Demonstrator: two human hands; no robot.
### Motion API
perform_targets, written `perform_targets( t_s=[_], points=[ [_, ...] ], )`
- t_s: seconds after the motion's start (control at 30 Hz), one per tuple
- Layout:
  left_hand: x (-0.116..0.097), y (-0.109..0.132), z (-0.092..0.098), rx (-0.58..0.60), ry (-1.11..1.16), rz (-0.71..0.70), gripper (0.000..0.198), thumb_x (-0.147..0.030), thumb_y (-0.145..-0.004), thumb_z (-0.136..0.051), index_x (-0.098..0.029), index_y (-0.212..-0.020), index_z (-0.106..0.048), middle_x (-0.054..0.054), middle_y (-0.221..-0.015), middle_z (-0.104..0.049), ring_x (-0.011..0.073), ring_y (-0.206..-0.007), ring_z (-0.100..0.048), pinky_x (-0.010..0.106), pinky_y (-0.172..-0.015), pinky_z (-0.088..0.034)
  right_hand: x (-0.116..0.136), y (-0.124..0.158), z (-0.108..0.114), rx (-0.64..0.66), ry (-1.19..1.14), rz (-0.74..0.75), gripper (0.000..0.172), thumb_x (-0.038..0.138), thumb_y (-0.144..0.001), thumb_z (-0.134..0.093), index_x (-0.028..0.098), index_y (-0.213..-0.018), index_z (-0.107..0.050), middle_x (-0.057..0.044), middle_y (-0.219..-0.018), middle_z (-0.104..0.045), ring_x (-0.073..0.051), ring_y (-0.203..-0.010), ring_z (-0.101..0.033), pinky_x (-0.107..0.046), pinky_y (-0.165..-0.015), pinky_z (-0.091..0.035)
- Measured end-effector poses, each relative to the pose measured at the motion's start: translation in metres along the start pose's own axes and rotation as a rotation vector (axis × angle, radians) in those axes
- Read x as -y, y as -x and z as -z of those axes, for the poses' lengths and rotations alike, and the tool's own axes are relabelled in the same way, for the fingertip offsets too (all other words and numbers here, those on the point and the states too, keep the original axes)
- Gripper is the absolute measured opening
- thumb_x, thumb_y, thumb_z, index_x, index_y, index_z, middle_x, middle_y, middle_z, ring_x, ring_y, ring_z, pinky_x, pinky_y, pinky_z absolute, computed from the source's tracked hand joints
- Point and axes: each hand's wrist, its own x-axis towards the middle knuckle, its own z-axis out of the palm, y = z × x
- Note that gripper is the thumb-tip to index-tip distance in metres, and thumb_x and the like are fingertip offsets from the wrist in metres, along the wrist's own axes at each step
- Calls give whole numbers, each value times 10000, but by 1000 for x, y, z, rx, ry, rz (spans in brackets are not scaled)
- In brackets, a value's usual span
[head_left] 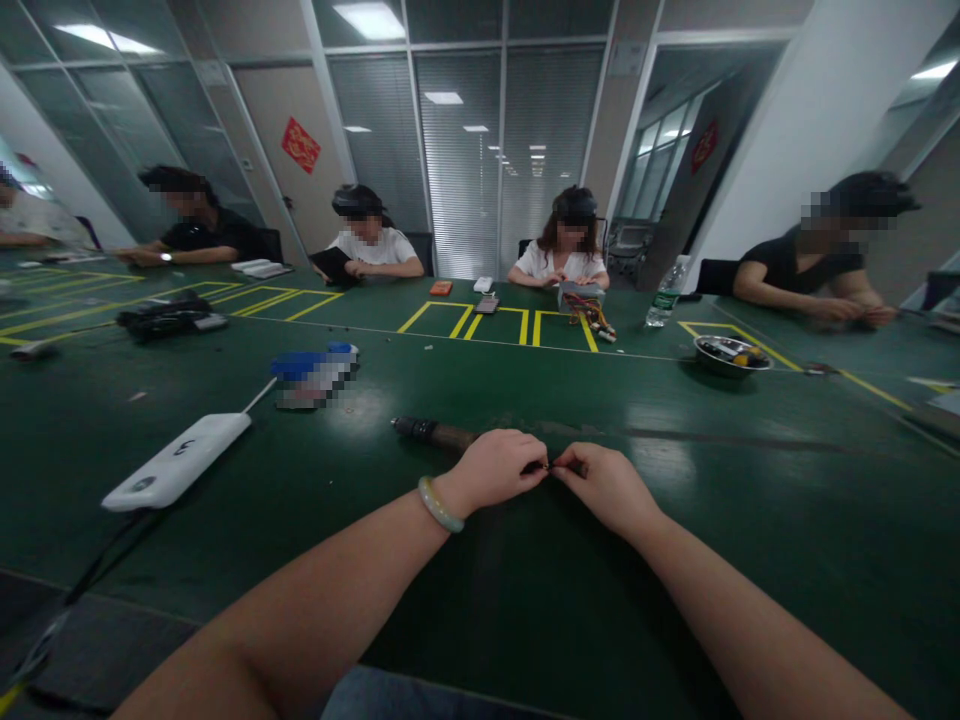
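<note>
My left hand (499, 466), with a pale bangle (440, 505) on its wrist, is closed in a pinch above the green table. Close to its fingertips, my right hand (606, 487) pinches too. Between the two sets of fingertips is something tiny and dark (550, 466), too small to name. Behind my left hand lies a dark, slim tool (427, 431) with a ridged black end pointing left, like an electric screwdriver; my hand hides its right part.
A white power bank (180, 462) with cables lies at left. Beyond it are a blurred blue-and-grey item (315, 375) and a black cable bundle (169, 315). A metal bowl (731, 356) and a water bottle (666, 292) stand at right. Several people sit across the green table (337, 560).
</note>
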Motion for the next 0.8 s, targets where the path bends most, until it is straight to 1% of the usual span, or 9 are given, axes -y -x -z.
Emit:
perform_targets(
  t_s=[0.23, 0.5, 0.7, 0.8],
  points=[
    [0, 0, 1, 9, 13, 17, 127, -296, -865, -614, -211, -960, -609, 14, -931, -657, 182, -902, -604, 309, -805, -450, -1, 1, 2, -1, -75, -18, 118, 302, -862, -584, 225, -854, -673, 1, -808, -674, -161, -720, -607, -258, -642, -417],
    [-1, 0, 0, 19, -5, 37, 125, -291, -858, -627, -214, -951, -597, 7, -928, -651, 183, -908, -606, 316, -803, -457, 0, 0, -2, -24, -43, -21, 101, 294, -851, -595, 234, -851, -675, 11, -805, -672, -155, -713, -601, -255, -634, -413],
    [-1, 1, 1, 12, 2, 60, 209, -306, -835, -658, -221, -1011, -581, 5, -955, -647, 180, -916, -613, 318, -819, -465, 0, 0, 0, -14, -47, -27, 105, 297, -849, -600, 228, -848, -680, 0, -813, -676, -160, -716, -602, -257, -625, -413],
    [-1, 1, 1, 4, 12, 66, 181, -312, -846, -643, -219, -990, -587, 8, -946, -646, 179, -900, -617, 320, -813, -467, 0, 0, 3, -10, -46, -22, 93, 283, -843, -609, 230, -848, -685, 3, -822, -678, -154, -719, -600, -254, -629, -413]
  ],
)
